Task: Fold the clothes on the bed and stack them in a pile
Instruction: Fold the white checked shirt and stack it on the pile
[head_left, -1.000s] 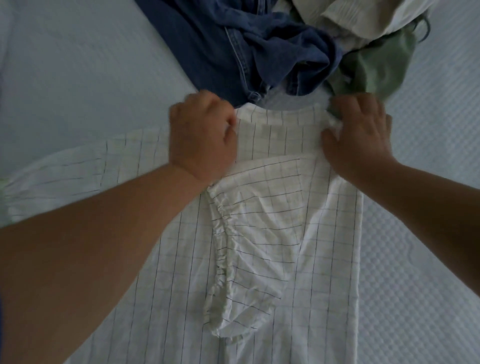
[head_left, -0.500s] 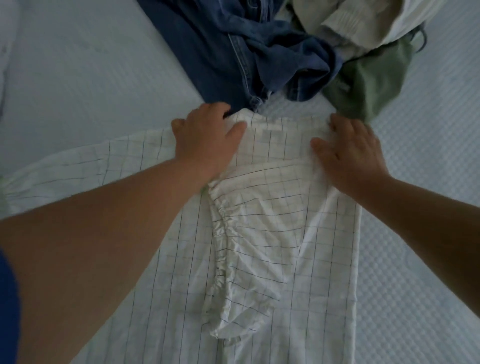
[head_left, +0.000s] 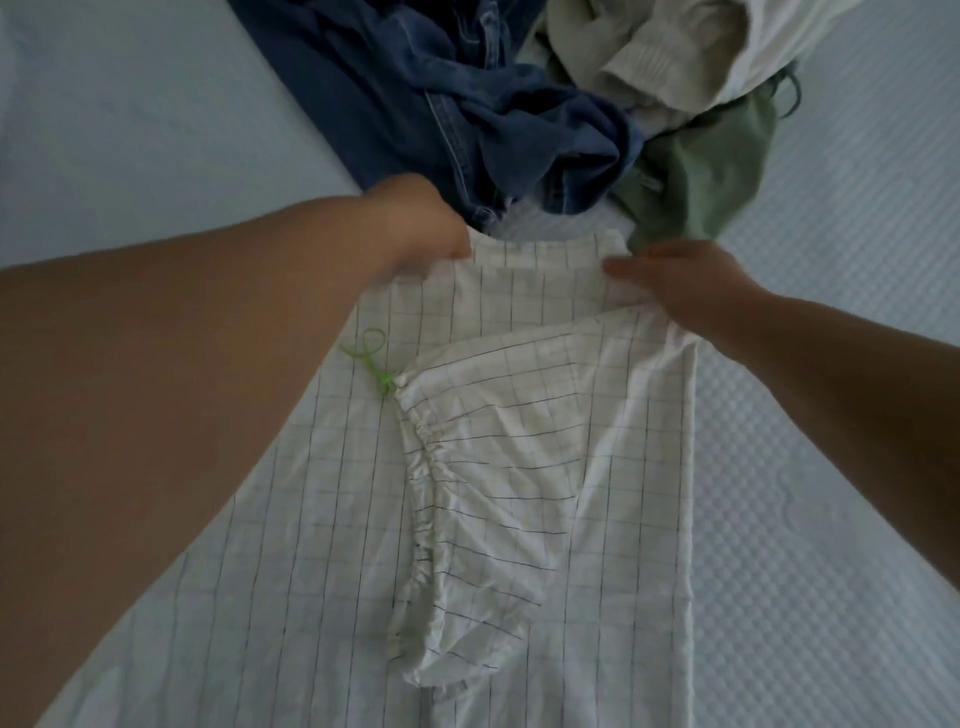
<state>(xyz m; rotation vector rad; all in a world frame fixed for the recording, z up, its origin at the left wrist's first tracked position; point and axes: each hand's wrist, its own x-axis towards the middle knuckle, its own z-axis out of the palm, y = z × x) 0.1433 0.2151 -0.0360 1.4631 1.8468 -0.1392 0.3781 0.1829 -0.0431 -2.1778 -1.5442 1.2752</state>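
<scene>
Lying between both hands, checked shirt.

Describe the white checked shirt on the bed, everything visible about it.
The white checked shirt is thin, light woven cloth with a fine dark grid. It lies flat on the pale bed, top edge toward the heap of unfolded clothes. Its right sleeve, with a gathered elastic cuff, is folded inward across the body. A small green loop lies on it near the cuff. The left hand and right hand rest at its top corners; their grip is unclear.
</scene>
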